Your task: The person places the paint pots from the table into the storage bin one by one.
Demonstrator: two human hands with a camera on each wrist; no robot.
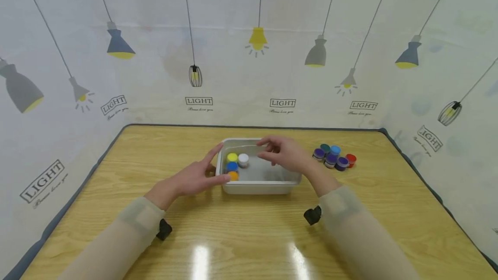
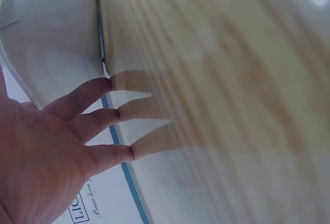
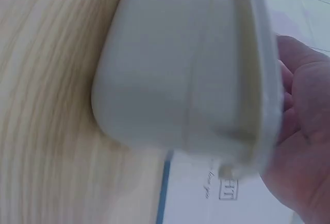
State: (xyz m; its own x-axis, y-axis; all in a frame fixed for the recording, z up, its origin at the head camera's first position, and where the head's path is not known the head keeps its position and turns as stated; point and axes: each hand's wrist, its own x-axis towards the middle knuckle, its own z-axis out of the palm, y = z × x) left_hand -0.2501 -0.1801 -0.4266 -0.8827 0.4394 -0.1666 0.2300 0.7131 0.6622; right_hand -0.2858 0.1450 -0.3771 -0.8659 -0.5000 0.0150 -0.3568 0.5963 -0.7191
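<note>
The person wears long, pale beige sleeves [image 1: 110, 239] with greyer cuffs [image 1: 339, 204], small black blocks [image 1: 164, 230] jutting out beneath them, and bare, ringless fingers [image 1: 212, 153].

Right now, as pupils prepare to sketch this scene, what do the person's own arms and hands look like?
The left hand and right hand are bare, without gloves. The left sleeve and right sleeve are long, plain and pale beige, ending near the wrists. A small black block sticks out beside the left cuff, and another black block beside the right.
</note>
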